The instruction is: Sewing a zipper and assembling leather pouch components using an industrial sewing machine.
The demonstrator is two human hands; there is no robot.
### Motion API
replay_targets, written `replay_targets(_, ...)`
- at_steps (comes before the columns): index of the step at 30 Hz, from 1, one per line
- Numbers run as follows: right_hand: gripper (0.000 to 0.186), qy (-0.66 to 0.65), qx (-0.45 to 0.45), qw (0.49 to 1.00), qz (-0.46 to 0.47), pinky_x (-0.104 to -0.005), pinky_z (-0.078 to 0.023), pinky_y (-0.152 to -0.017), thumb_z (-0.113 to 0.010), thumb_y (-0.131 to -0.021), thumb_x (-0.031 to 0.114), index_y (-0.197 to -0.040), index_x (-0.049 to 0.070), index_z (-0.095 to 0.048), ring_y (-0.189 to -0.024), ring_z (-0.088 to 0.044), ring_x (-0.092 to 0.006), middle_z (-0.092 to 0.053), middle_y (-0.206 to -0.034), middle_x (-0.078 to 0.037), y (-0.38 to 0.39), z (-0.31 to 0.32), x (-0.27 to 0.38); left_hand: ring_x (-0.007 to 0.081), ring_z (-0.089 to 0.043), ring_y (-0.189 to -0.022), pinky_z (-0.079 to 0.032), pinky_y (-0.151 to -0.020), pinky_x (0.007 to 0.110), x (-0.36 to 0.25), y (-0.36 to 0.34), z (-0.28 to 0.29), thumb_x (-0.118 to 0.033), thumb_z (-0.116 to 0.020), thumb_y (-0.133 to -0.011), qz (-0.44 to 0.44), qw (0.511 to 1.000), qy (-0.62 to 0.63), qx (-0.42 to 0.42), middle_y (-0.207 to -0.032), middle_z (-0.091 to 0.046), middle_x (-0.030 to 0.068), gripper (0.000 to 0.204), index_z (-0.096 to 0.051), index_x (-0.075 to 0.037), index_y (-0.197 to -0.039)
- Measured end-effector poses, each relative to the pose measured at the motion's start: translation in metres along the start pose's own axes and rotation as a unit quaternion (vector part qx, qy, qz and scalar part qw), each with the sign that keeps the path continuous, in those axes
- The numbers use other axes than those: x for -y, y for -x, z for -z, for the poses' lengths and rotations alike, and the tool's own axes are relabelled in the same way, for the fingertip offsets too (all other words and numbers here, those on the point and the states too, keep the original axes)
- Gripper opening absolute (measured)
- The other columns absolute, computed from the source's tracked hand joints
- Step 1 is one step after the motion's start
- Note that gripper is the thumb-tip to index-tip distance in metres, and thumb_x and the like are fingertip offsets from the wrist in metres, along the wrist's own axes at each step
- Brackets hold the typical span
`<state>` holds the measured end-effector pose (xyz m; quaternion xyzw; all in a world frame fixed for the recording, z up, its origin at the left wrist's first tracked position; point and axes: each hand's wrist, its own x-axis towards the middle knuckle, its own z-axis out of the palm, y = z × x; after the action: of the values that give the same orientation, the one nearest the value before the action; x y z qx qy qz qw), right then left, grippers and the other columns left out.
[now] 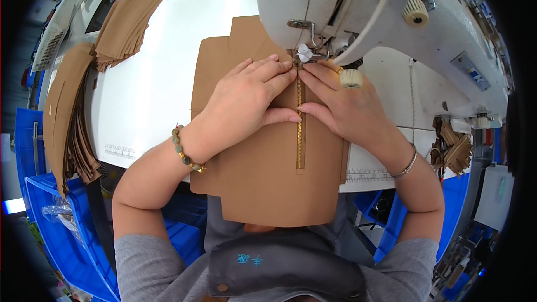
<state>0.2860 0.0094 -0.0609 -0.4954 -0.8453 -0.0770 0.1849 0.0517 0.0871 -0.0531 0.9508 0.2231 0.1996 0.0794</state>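
A brown panel of leather-like material (263, 184) lies under the sewing machine (358, 5), its near end hanging over the table's front edge. Down its middle runs a gold-toothed zipper (300, 134) set in a narrow slot. My left hand (249, 92) rests flat on the panel left of the zipper, fingers stretched toward the presser foot (304, 53). On the zipper's other side my right hand (349, 100) presses down likewise, its fingertips close to the needle area and partly hidden by the machine. Both thumbs touch the zipper's edges.
Stacks of brown cut pieces (128, 25) lie at the far left, with longer strips (70, 112) draped over the table's left edge. Blue bins (67, 218) stand below left. Small brown scraps (450, 145) sit at the right. A printed ruler (369, 174) follows the front edge.
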Motion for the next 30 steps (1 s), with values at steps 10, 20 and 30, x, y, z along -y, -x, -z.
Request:
replay_targets(10, 0.053, -0.019, 0.007, 1.000, -0.001, -0.0426, -0.057, -0.094, -0.077, -0.089, 0.035, -0.131, 0.005, -0.068, -0.125, -0.064, -0.0316, -0.067, -0.136, -0.010, -0.001, -0.001, -0.001, 0.0335, -0.064, -0.125, -0.052, -0.106, 0.042, 0.002, 0.001, 0.000, -0.051, -0.080, -0.080, 0.004, 1.000, -0.002, -0.014, -0.134, -0.069, 0.0128, 0.071, -0.070, 0.000, -0.128)
replay_targets(20, 0.046, 0.074, -0.060, 0.995, -0.030, -0.0362, -0.051, -0.077, -0.077, -0.089, 0.042, -0.126, 0.014, -0.074, -0.076, -0.065, -0.0215, -0.068, -0.084, -0.004, -0.004, 0.010, 0.004, 0.0337, -0.064, -0.128, -0.052, -0.106, 0.042, 0.003, -0.002, 0.002, -0.051, -0.079, -0.081, -0.001, 1.000, -0.005, -0.010, -0.132, -0.070, 0.0139, 0.070, -0.073, 0.002, -0.126)
replay_targets(30, 0.035, 0.102, 0.073, 0.990, -0.063, -0.0387, -0.051, -0.070, -0.075, -0.092, 0.041, -0.114, 0.014, -0.073, -0.074, -0.067, -0.0248, -0.067, -0.082, -0.004, -0.008, 0.025, 0.010, 0.0351, -0.059, -0.135, -0.049, -0.111, 0.048, -0.007, 0.015, -0.002, -0.052, -0.076, -0.085, -0.003, 0.998, -0.054, -0.013, -0.140, -0.065, 0.0152, 0.076, -0.065, 0.002, -0.137)
